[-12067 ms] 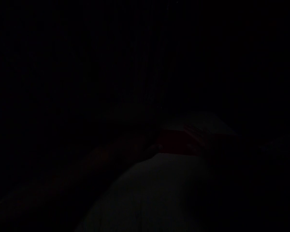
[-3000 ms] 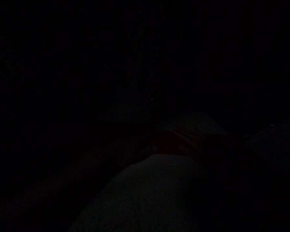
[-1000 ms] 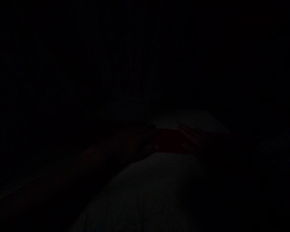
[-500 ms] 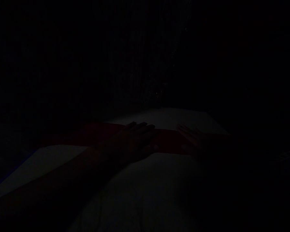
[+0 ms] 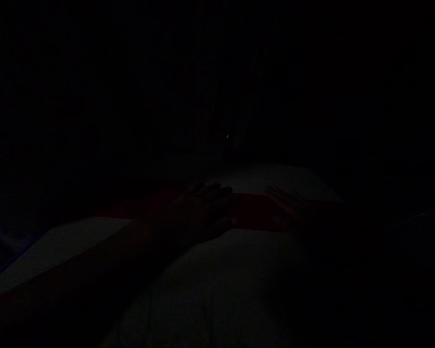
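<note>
The scene is very dark; only the lower middle of the frame can be read with any confidence.

Left hand point(image 5: 199, 208): lies flat, palm down, fingers extended and slightly spread, grasping nothing. It rests on a dark red band point(image 5: 255, 211) that runs across the middle of the frame. The forearm enters from the lower left.

Right hand point(image 5: 293, 208): faint, just right of centre. It appears flat and unclenched on the right end of the same red band, with the fingers pointing to the upper left. It seems to grip nothing, though the dimness leaves this uncertain.

The red band lies across a pale fabric surface point(image 5: 239, 280), which fills the lower centre and continues beyond the band toward the centre of the frame. Whether the band is a separate cloth or a stripe of the pale fabric cannot be determined. It is also unclear whether this lies on a bed or a tabletop.

Risks, as a judgement:
- In such poor light, a fold or crease under the palms would probably go unnoticed and could be pressed in.
- Uneven pressure from the two hands could drag the band askew across the pale fabric.
- Anything lying in the dark margins could be struck by a forearm without warning.

Containers: none can be made out, so no contents can be reported.
</note>
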`<state>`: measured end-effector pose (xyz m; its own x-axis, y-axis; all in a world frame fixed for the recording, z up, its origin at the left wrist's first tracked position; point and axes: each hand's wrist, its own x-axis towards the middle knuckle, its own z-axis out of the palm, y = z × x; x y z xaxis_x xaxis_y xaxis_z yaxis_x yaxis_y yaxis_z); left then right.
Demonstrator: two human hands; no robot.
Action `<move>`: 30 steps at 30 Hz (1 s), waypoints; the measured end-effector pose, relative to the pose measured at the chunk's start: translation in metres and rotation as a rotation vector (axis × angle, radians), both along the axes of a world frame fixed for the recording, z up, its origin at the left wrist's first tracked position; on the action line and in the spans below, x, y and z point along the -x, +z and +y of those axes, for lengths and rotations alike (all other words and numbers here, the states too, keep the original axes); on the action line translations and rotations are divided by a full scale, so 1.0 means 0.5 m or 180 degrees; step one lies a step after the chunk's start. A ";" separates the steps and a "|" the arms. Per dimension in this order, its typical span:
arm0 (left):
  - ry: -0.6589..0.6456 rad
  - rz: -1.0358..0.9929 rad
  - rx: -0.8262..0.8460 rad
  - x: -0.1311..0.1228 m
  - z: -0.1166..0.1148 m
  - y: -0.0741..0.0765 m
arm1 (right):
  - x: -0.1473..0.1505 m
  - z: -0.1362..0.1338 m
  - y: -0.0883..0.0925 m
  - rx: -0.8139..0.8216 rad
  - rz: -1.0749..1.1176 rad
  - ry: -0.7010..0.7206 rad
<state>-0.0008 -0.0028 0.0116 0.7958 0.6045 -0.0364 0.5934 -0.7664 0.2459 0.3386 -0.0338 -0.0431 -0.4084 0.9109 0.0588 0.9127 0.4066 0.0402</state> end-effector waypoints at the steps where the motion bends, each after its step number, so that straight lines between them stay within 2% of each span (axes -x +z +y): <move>1: 0.0010 0.0009 -0.0002 0.001 0.000 0.000 | 0.002 -0.001 0.003 0.0023 0.0002 -0.0001; 7: -0.0010 -0.0018 -0.0060 0.002 0.000 0.000 | 0.000 -0.002 0.001 -0.0087 0.0124 0.0014; 10: 0.0085 0.0074 0.0091 0.001 -0.001 0.004 | 0.000 0.000 0.000 -0.0009 0.0130 -0.0026; 13: 0.0105 0.0116 0.0212 0.001 -0.002 0.007 | 0.002 -0.002 0.003 -0.0144 0.0179 -0.0096; 16: 0.0096 0.0117 0.0126 0.000 -0.003 0.006 | 0.003 -0.004 0.002 0.0038 0.0129 -0.0129; 18: 0.0097 0.0135 0.0059 -0.001 -0.003 0.005 | 0.003 -0.003 -0.001 0.0069 0.0152 -0.0124; 22: 0.0047 0.0130 -0.0007 -0.004 -0.003 0.004 | -0.003 0.002 -0.013 -0.0257 0.0195 -0.0097; 25: 0.0072 0.0111 0.0038 -0.002 -0.003 0.003 | -0.007 0.005 -0.020 -0.0108 0.0102 -0.0074; 30: 0.0014 0.0016 0.0006 0.001 0.000 -0.001 | 0.002 -0.006 0.002 -0.0169 0.0175 -0.0103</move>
<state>-0.0013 -0.0029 0.0109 0.7930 0.6079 -0.0416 0.5980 -0.7633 0.2444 0.3375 -0.0368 -0.0420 -0.3736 0.9186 0.1290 0.9268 0.3755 0.0105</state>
